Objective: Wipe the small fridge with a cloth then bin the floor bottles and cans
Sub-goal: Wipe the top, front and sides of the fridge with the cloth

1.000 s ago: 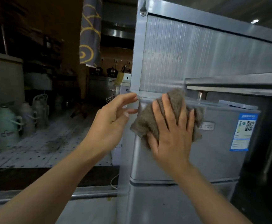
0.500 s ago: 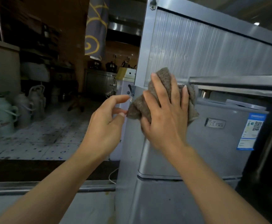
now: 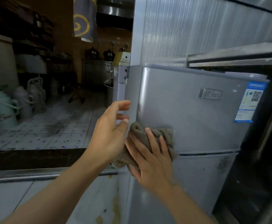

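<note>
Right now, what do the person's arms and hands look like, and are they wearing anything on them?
Both arms are bare as far as the picture shows: no sleeves in view. The left hand and right hand wear no gloves, and no rings, watch or bracelet show on the fingers or wrists. The fingernails look short and unpainted. The right hand is slightly blurred.

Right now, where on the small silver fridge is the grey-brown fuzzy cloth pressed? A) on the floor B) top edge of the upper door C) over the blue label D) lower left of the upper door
D: the right hand presses the grey-brown fuzzy cloth flat against the lower left of the small silver fridge upper door, just above the door seam.
</note>
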Demonstrator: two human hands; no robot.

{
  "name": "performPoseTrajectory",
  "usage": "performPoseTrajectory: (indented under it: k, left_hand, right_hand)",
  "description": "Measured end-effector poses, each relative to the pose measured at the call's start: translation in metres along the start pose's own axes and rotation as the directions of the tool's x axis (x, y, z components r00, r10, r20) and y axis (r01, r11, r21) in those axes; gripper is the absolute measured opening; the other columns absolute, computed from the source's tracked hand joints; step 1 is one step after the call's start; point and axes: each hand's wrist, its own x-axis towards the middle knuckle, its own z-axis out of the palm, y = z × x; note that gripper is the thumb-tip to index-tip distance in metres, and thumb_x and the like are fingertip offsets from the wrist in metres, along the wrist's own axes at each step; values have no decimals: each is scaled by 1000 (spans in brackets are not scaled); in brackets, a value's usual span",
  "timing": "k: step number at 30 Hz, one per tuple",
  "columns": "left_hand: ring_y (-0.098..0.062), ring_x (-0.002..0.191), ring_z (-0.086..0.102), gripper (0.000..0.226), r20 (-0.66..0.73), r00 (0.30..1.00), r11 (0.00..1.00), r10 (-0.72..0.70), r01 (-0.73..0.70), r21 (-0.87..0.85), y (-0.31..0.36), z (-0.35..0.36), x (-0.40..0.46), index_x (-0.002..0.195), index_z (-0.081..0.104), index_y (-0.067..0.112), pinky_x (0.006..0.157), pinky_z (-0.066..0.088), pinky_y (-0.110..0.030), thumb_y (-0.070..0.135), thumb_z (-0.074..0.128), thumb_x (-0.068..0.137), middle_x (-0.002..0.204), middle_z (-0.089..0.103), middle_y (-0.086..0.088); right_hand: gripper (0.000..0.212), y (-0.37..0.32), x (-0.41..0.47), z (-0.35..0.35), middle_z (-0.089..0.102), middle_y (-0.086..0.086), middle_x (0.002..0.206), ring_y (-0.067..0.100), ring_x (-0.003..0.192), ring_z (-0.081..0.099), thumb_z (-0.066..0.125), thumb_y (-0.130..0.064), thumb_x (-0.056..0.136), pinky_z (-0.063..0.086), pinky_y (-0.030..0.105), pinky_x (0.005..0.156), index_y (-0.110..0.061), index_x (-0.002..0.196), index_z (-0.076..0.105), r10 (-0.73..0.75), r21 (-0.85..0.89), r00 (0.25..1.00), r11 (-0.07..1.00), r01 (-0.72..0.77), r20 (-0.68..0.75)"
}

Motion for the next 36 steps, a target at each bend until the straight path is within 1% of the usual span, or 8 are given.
performPoseTrajectory:
  k: [6,10,14,19,22,27,31,36]
  left_hand:
    - [6,92,60,26,-140,990,976,-5,-26,-214,19,11,18,116,50,33,69,50,-10,19,39,97,104,63,14]
    - [-1,93,61,22,-275,961,979,-24,-33,-201,23,15,25,109,51,32,79,50,-21,22,35,99,99,64,11]
    - [-3,86,62,25,-283,959,981,-37,-20,-195,28,27,18,103,56,32,73,52,-20,25,32,99,93,65,8]
    - [1,89,57,20,-256,965,998,-56,43,-56,27,38,16,108,55,33,72,47,-12,21,49,93,99,60,12]
    - [1,85,50,34,-243,967,986,-72,105,128,25,47,16,114,47,26,65,36,-11,23,63,85,106,52,6]
    - [-5,86,51,34,-228,973,985,-44,81,152,20,50,17,103,41,32,67,39,-15,28,67,82,106,51,2]
    - [-1,86,50,34,-255,967,986,-11,53,160,19,53,15,104,41,31,66,38,-13,29,66,82,108,50,3]
    - [-7,93,51,37,-282,958,983,-50,96,154,2,70,-7,118,42,28,80,42,-21,28,61,85,115,47,5]
  right_hand:
    - [67,55,71,-27,21,-5,155,27,145,11,43,-50,86,6,47,117,-28,146,27,56,45,978,998,-48,-199]
    - [70,80,110,-43,22,0,156,31,145,11,45,-50,86,4,49,117,-24,148,26,109,63,962,993,-96,-251]
    - [67,64,70,-24,15,-1,157,30,146,8,39,-53,90,2,49,117,-24,148,23,180,67,962,983,-170,-204]
    - [79,60,-19,0,11,-8,157,28,147,2,50,-54,80,2,47,117,-28,148,19,18,15,998,1000,-17,-64]
    - [70,76,-13,-8,15,-10,156,25,146,8,47,-50,85,6,46,116,-29,147,22,-48,19,995,999,50,-82]
    - [67,116,63,-33,19,-5,156,28,144,12,42,-47,89,-1,48,116,-26,148,21,138,55,968,990,-129,-208]
    - [69,94,45,-25,20,-2,156,30,145,11,46,-47,89,3,50,117,-23,148,23,303,136,933,950,-280,-194]
    - [72,74,-27,-1,17,-7,155,28,145,9,47,-50,86,6,47,115,-28,148,19,194,90,976,979,-185,-96]
